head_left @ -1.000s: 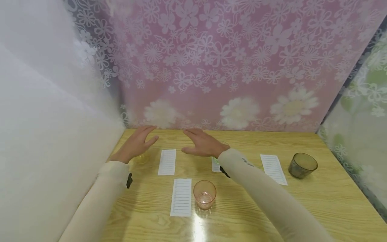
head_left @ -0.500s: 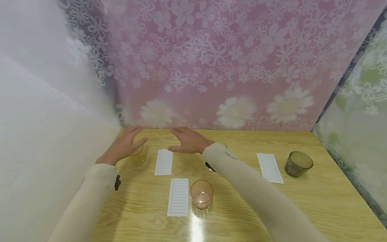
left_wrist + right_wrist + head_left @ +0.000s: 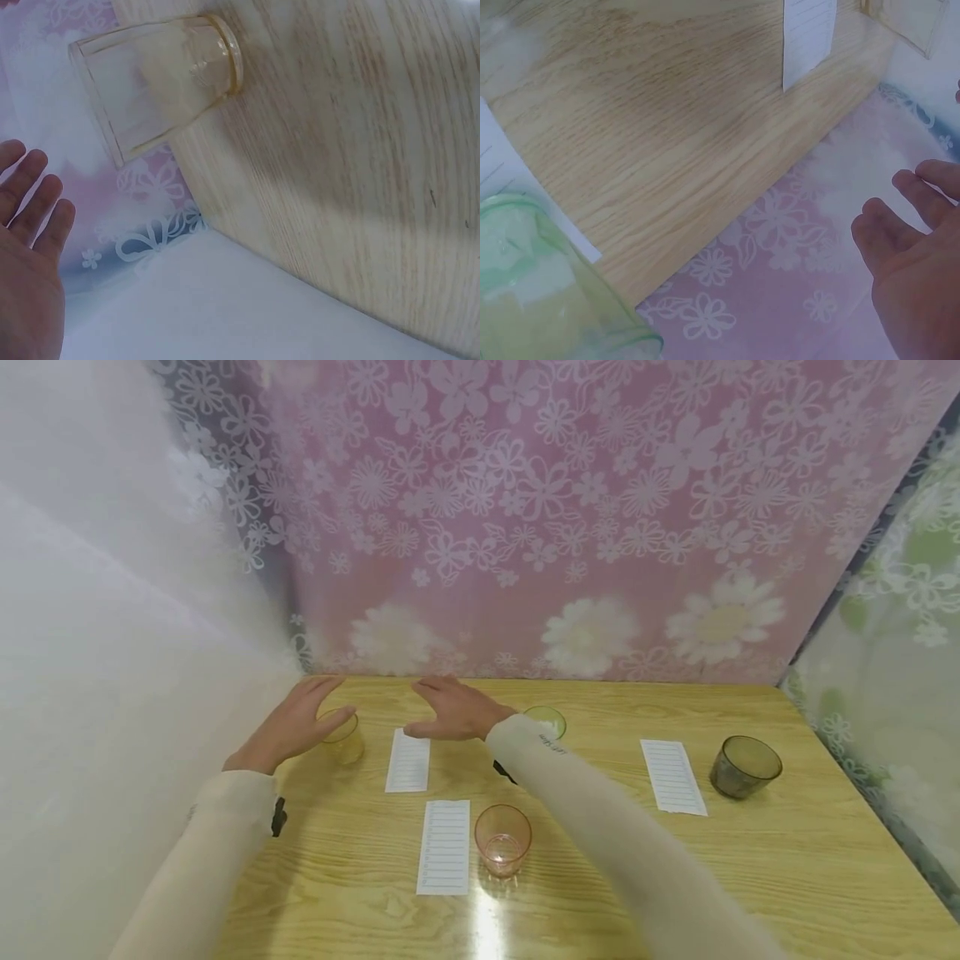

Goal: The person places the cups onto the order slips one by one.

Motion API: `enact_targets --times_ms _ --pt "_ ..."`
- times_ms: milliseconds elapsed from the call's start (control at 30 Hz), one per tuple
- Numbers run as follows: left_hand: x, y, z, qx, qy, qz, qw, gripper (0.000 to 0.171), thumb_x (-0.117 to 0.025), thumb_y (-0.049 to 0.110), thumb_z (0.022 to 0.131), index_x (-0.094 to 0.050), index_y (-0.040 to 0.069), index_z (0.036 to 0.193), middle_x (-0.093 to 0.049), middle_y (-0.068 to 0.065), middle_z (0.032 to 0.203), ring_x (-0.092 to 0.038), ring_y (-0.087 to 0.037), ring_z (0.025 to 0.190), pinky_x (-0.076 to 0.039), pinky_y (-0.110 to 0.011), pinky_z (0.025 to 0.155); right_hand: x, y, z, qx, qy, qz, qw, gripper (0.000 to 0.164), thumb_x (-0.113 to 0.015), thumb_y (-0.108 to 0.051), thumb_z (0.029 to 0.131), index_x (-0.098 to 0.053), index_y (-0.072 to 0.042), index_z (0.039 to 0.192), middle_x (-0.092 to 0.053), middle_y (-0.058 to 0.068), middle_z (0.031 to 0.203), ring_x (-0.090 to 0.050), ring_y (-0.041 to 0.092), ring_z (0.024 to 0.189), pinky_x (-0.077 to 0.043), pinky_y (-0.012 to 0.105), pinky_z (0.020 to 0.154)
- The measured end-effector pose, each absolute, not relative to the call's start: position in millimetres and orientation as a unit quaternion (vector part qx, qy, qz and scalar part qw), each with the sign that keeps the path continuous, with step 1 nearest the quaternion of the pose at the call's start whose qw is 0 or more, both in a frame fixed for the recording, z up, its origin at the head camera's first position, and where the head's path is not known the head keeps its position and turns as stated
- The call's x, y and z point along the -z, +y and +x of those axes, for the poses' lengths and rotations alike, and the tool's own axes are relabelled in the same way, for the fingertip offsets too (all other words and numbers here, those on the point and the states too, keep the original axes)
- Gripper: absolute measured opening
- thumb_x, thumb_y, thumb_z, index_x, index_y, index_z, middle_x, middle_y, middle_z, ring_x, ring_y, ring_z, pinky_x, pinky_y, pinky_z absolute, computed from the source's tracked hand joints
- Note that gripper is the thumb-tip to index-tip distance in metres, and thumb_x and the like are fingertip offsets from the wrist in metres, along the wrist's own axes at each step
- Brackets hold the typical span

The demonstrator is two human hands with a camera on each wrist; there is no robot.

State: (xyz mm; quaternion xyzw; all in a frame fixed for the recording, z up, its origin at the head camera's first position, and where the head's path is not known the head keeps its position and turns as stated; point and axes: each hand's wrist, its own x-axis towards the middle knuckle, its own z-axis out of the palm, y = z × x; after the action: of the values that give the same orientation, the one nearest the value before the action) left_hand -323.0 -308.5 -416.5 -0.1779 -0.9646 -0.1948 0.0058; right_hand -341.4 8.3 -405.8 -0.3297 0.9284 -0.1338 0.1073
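Note:
My left hand [image 3: 288,722] hovers over the table's left side with fingers extended and thumb apart. It overlaps the yellow glass [image 3: 347,747] in the head view. In the left wrist view, a gap separates the hand [image 3: 30,259] from that clear yellowish tumbler [image 3: 161,86]. The right hand [image 3: 459,712] is held palm inward above the back of the table, holding nothing, its fingers slightly bent. Just below it lies a lined paper slip [image 3: 408,767]. A green glass [image 3: 546,718] stands beyond the right wrist, partly covered by the sleeve.
Nearer the front, a pink glass [image 3: 502,842] stands beside another lined slip [image 3: 444,847]. At the right are a third slip [image 3: 672,777] and a dark smoky glass [image 3: 744,768]. A white wall [image 3: 150,693] borders the left; a pink floral curtain [image 3: 480,527] hangs along the back.
Both hands have moved left; the left one now shows more of the yellow glass, and the right sleeve uncovers the green glass's rim. The glasses and slips keep their places.

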Motion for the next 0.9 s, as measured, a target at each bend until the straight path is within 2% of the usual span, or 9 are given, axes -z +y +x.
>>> enact_targets --times_ms 333,633,900 --pt "424.3 -315.8 -316.3 0.198 -0.968 -0.150 -0.008 0.086 -0.055 0.061 0.110 -0.034 0.004 0.170 -0.035 -0.028 0.172 -0.028 -0.052 0.160 -0.028 -0.075 0.126 420.5 -4.3 -342.2 0.124 0.930 -0.325 0.121 0.091 -0.054 -0.069 0.106 -0.022 -0.020 0.176 -0.022 0.003 0.183 -0.022 0.033 0.169 -0.029 0.055 0.135" --pt "431.7 -321.4 -315.8 0.195 -0.970 -0.144 -0.024 0.093 -0.054 0.068 0.107 -0.031 0.006 0.172 -0.031 -0.028 0.175 -0.027 -0.052 0.161 -0.026 -0.076 0.127 422.2 -8.6 -339.8 0.118 0.934 -0.309 0.136 0.091 -0.059 -0.066 0.105 -0.021 -0.023 0.177 -0.022 0.002 0.183 -0.021 0.035 0.169 -0.030 0.065 0.132" --pt "444.0 -327.3 -314.0 0.197 -0.969 -0.143 -0.032 0.098 -0.055 0.073 0.105 -0.032 0.005 0.171 -0.031 -0.029 0.174 -0.028 -0.054 0.160 -0.028 -0.077 0.126 430.7 -11.1 -331.9 0.103 0.937 -0.285 0.176 0.098 -0.061 -0.071 0.102 -0.021 -0.022 0.176 -0.023 0.001 0.183 -0.022 0.034 0.169 -0.030 0.059 0.134"
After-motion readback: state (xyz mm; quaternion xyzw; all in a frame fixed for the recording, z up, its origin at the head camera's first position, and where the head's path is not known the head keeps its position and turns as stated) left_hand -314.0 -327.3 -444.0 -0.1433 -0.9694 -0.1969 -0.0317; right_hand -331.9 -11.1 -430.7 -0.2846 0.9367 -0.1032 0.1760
